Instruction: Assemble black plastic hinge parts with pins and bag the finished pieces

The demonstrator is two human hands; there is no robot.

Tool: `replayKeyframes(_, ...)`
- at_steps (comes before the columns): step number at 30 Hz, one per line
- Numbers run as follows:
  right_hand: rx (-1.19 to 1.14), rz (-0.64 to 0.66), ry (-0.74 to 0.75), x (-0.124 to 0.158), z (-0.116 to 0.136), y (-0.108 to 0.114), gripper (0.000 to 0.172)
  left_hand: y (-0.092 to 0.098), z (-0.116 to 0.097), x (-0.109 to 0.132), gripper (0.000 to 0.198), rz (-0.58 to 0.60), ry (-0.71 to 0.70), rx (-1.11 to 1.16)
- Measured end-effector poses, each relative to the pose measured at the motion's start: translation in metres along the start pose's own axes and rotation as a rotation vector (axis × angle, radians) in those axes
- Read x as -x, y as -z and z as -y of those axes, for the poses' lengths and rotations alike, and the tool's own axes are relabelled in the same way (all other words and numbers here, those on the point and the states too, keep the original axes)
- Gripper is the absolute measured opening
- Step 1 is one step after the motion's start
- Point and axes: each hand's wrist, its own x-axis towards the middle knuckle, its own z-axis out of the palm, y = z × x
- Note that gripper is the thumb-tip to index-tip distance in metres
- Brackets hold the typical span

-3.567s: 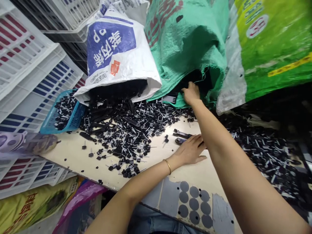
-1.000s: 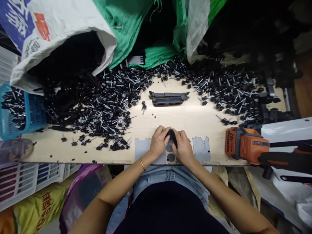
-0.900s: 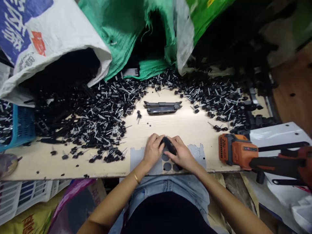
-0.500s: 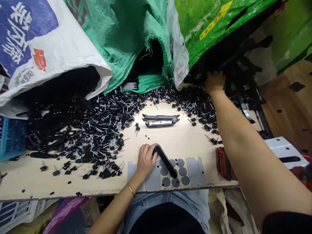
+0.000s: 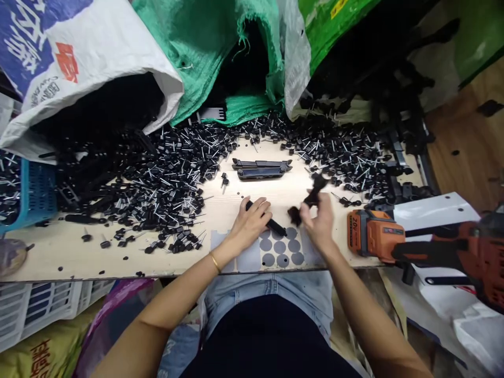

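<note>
A black bar is held under the curled left hand. A blurred part is gripped by the right hand.

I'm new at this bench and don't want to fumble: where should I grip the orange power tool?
Take the orange power tool by its black handle-like stretch, probably from above with the right hand: that part lies sideways and looks slimmer than the blocky 20V end. The hand holds a blurred black piece, so it would need freeing first.
</note>
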Motion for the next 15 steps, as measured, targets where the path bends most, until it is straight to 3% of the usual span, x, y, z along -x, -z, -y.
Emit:
replayKeyframes(3, -0.201, 0.068, -0.185, 0.019, -0.01, -0.024, 0.022, 0.012, 0.003, -0.006, 0.019, 0.092, -0.022, 0.004)
replayKeyframes(6, -0.618, 0.062, -0.432, 0.017, 0.002, -0.027, 0.035, 0.022, -0.005, 0.005, 0.016, 0.119, 0.24, 0.145)
replayKeyframes(9, -0.93, 0.115, -0.578, 0.014, 0.029, -0.022, 0.041, 0.026, -0.025, 0.021, 0.015, 0.097, 0.442, 0.432)
replayKeyframes(11, -1.029, 0.179, -0.638, 0.014, 0.044, -0.021, 0.043, 0.024, -0.039, 0.027, 0.013, 0.069, 0.462, 0.546)
replayKeyframes(15, -1.118, 0.29, -0.755, 0.016, 0.053, -0.024, 0.046, 0.019, -0.05, 0.028, 0.012, 0.054, 0.489, 0.531)
